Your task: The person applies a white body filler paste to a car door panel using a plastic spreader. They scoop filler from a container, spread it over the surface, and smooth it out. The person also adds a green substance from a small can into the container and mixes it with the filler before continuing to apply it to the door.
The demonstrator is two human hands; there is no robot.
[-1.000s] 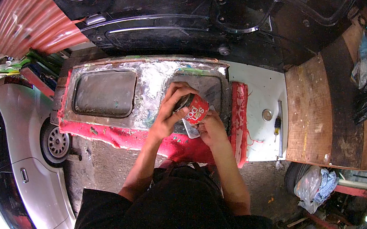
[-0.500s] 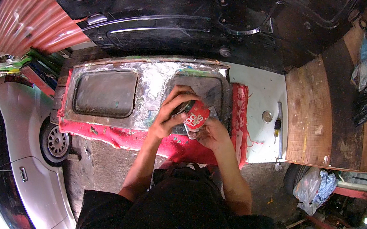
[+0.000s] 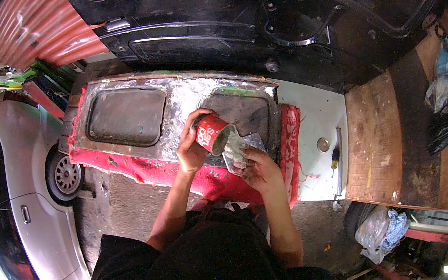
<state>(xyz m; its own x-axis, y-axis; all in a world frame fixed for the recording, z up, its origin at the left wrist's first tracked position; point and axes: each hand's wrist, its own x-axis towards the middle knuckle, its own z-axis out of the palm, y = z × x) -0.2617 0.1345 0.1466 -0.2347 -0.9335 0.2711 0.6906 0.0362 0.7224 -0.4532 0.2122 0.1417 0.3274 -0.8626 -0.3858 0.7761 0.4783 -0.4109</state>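
Red can, cylindrical and marked in white, is held in the left hand over the middle of a weathered panel, tilted with its uncovered mouth turned toward the right hand. Grip of the left hand is curved around the can's side, spread to its width. Grip of the right hand is narrow, pinching a flat pale sheet just beside the can's mouth. Pale paste shows between can and sheet; whether it also touches the can's rim cannot be told. Status, as judged: the can is uncovered, some paste is out on the sheet, and handling appears partway, with neither item set down. The quantity left inside cannot be confirmed, the interior being largely hidden. White patches cover part of the panel's middle, while the left recess remains mostly dark. Red cloth extends along the panel's near edge. On the white desk to the right lie a round metallic disc, a screwdriver and a long bar, all apart from both hands.
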